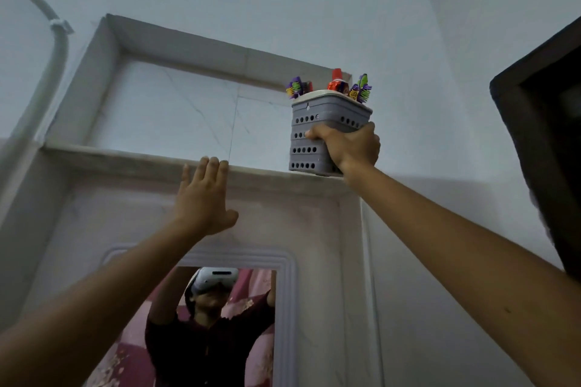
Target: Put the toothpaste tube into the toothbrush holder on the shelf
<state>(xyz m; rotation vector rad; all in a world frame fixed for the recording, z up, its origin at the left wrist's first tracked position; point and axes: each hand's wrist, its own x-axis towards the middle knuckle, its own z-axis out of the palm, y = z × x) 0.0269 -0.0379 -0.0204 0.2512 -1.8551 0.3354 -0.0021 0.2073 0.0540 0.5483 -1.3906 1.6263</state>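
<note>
right hand (347,144) grips holder (309,138) | toothpaste tube (337,80) mostly hidden inside

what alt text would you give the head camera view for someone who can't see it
The right hand grips a grey perforated plastic toothbrush holder standing at the right end of a pale stone wall shelf, with a red-capped toothpaste tube and purple-bristled toothbrushes poking out. The left hand rests open and flat against the shelf's front edge, above a mirror.

Grey holder (306,135) on shelf (125,157), red-capped toothpaste tube (337,80) inside (upright)
</note>
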